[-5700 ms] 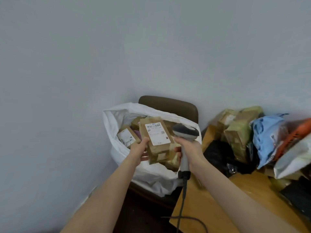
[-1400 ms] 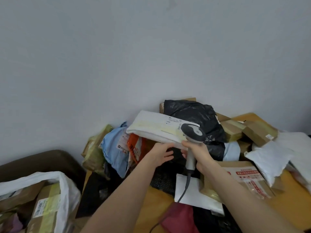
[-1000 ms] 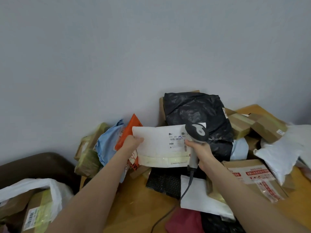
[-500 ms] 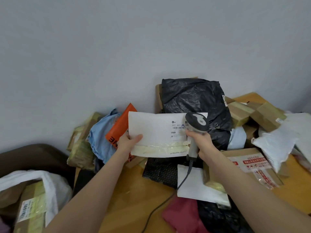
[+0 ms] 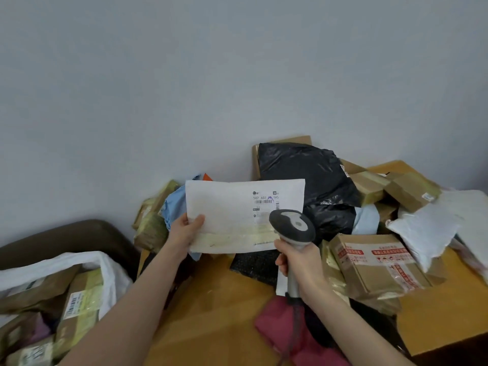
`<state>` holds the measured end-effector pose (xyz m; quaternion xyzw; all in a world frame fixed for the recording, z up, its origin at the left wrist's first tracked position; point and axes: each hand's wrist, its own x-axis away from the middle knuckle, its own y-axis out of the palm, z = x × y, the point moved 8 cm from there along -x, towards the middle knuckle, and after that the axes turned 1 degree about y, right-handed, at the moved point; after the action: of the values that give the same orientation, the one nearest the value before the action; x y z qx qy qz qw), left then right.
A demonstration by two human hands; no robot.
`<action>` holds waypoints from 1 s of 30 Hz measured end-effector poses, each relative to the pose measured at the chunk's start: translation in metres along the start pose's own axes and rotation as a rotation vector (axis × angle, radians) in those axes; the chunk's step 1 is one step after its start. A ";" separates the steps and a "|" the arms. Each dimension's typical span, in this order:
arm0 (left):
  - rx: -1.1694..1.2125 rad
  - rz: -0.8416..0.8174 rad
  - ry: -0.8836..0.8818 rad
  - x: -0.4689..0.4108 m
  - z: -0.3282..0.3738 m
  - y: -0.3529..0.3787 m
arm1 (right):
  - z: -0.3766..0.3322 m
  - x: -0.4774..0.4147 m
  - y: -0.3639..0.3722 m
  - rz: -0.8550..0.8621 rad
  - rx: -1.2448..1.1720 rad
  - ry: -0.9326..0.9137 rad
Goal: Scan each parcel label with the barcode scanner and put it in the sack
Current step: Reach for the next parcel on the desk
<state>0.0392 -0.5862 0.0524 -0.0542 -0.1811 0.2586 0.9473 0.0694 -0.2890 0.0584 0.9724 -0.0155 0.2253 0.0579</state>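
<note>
With the white mailer (image 5: 227, 215) pinched by the left grip (image 5: 184, 231) and the barcode scanner (image 5: 293, 225) clasped in the right grip (image 5: 301, 265), sagging could leave the label (image 5: 265, 204) misread.

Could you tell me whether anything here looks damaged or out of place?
Nothing looks broken. The white envelope in the left hand has a yellowish strip along its lower edge, and the parcels behind it lie in a loose heap.

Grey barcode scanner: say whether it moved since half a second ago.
Yes. Against the black plastic bag, the grey barcode scanner has dropped lower, toward the person.
</note>
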 end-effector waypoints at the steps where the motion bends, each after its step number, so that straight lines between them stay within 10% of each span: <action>1: -0.008 0.015 -0.004 0.004 0.000 -0.005 | -0.001 0.007 0.001 -0.013 0.005 -0.010; 30: 0.087 0.129 0.001 0.053 -0.013 -0.059 | -0.010 0.056 0.021 -0.157 -0.011 -0.051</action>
<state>0.1146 -0.6098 0.0683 -0.0247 -0.1655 0.3268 0.9302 0.1144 -0.3092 0.0948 0.9757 0.0582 0.1952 0.0804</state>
